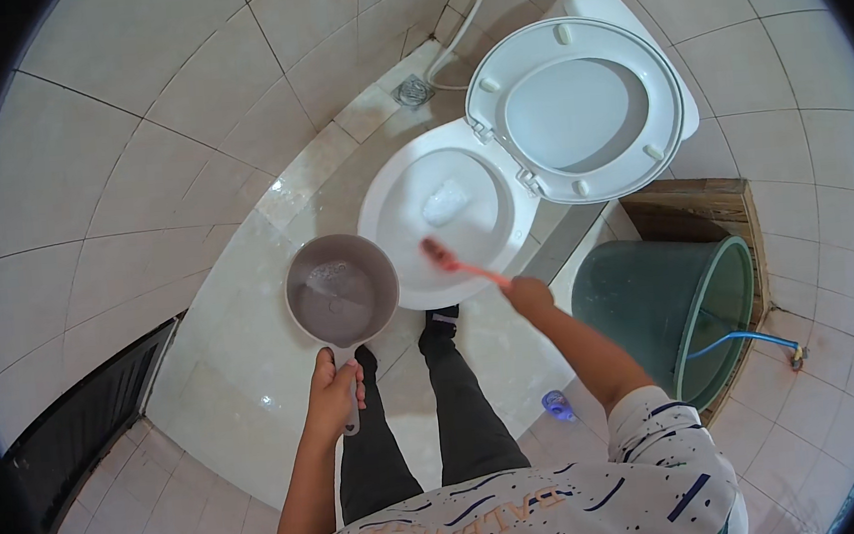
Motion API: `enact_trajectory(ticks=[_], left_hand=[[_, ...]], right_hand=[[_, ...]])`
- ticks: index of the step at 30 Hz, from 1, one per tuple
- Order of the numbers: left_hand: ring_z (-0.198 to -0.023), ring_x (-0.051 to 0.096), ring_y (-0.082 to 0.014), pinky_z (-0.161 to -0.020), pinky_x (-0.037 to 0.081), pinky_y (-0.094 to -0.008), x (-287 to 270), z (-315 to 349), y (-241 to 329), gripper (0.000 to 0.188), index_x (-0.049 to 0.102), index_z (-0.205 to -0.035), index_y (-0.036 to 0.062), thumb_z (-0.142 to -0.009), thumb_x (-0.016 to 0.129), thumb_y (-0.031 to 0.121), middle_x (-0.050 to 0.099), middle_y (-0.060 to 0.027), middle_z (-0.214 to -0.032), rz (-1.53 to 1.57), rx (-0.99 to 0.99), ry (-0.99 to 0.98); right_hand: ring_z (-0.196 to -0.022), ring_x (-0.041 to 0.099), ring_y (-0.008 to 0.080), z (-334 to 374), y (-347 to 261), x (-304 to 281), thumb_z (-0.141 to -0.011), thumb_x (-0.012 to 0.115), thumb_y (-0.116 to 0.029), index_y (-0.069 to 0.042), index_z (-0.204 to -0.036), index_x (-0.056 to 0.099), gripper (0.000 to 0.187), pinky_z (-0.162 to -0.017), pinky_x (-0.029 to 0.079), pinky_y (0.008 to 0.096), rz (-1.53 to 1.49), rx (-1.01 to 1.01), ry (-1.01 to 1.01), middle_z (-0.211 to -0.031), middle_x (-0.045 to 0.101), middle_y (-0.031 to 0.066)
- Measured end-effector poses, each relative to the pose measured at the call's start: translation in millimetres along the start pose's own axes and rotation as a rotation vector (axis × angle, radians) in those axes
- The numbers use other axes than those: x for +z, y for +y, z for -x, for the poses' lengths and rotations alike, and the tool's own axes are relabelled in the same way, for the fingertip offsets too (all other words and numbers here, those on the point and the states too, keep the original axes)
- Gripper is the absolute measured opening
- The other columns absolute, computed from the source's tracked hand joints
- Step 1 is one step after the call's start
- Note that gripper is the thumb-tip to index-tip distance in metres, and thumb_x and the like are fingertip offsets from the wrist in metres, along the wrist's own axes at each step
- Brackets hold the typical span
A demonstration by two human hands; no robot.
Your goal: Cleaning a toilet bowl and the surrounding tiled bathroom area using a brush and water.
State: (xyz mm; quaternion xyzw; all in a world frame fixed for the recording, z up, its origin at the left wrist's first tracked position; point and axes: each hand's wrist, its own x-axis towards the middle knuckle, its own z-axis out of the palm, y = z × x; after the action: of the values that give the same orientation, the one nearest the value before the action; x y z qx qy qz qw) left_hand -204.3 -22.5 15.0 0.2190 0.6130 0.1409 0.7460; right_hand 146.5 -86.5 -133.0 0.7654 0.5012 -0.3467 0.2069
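My left hand (333, 391) is closed round the handle of a grey-brown plastic dipper (369, 317), which has some water in it. The dipper is held level beside the left front of the white toilet bowl (373, 193). A pink-red scrub brush (469, 269) is in my right hand (530, 299), its slightly blurred bristle end over the bowl's near rim. The raised seat and lid (494, 73) lean back toward the tank. Water shows at the bottom of the bowl.
A big green tub (629, 286) stands at the right by a wooden panel (688, 208), a blue hose (743, 335) hanging into it from a tap. A blue-purple bottle (558, 405) lies on the floor. A drain (413, 91) and white hose (451, 60) are behind; a dark door (88, 414) is left.
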Motion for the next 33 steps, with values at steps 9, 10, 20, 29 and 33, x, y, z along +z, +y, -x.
enact_trajectory(ticks=[9, 10, 20, 29, 33], left_hand=[[-0.045, 0.041, -0.0088, -0.037, 0.035, -0.0226, -8.3, 9.3, 2.3, 0.011, 0.030, -0.083, 0.0080, -0.081, 0.041, 0.010, 0.043, -0.0029, -0.065, 0.024, -0.011, 0.008], [-0.045, 0.041, -0.0093, -0.037, 0.035, -0.0228, -9.0, 11.0, 1.6, 0.011, 0.031, -0.084, 0.0084, -0.080, 0.040, 0.009, 0.043, -0.0030, -0.064, 0.006, -0.006, 0.012], [-0.045, 0.042, -0.0096, -0.038, 0.036, -0.0226, -16.0, 14.6, -7.0, 0.010, 0.035, -0.089, 0.0081, -0.080, 0.039, 0.009, 0.044, -0.0029, -0.065, -0.044, -0.003, 0.013], [-0.045, 0.041, -0.0085, -0.038, 0.037, -0.0226, -15.5, 12.3, -19.1, 0.008, 0.033, -0.085, 0.0077, -0.080, 0.040, 0.010, 0.044, -0.0020, -0.063, 0.003, 0.003, 0.040], [-0.046, 0.041, -0.0088, -0.040, 0.037, -0.0248, -17.9, 7.7, -21.1, 0.022, 0.032, -0.099, 0.0047, -0.079, 0.041, 0.008, 0.044, -0.0024, -0.062, 0.038, -0.035, 0.046]], right_hand=[[-0.070, 0.055, 0.0362, 2.7, -36.8, 34.3, -0.081, 0.038, -0.036, 0.000, -0.074, 0.057, 0.041, -0.063, 0.043, 0.0443, -0.142, -0.074, 0.085, -0.072, 0.057, 0.0210], [-0.072, 0.055, 0.0359, 6.0, -35.5, 31.2, -0.081, 0.038, -0.038, -0.001, -0.075, 0.058, 0.042, -0.064, 0.043, 0.0441, -0.147, 0.050, 0.112, -0.073, 0.057, 0.0210], [-0.089, 0.056, 0.0252, -102.4, -49.4, -39.5, -0.079, 0.043, -0.020, -0.005, -0.088, 0.061, 0.025, -0.071, 0.046, 0.0365, 0.173, 0.208, 0.010, -0.097, 0.057, 0.0106], [-0.094, 0.054, 0.0253, -110.3, -68.6, -88.2, -0.070, 0.024, -0.068, -0.004, -0.095, 0.059, 0.077, -0.075, 0.044, 0.0349, 0.252, 0.223, 0.016, -0.098, 0.057, 0.0132], [-0.095, 0.053, 0.0260, -105.6, -67.2, -60.6, -0.080, 0.032, -0.044, -0.003, -0.094, 0.058, 0.051, -0.076, 0.043, 0.0386, 0.388, -0.023, -0.052, -0.099, 0.056, 0.0150]])
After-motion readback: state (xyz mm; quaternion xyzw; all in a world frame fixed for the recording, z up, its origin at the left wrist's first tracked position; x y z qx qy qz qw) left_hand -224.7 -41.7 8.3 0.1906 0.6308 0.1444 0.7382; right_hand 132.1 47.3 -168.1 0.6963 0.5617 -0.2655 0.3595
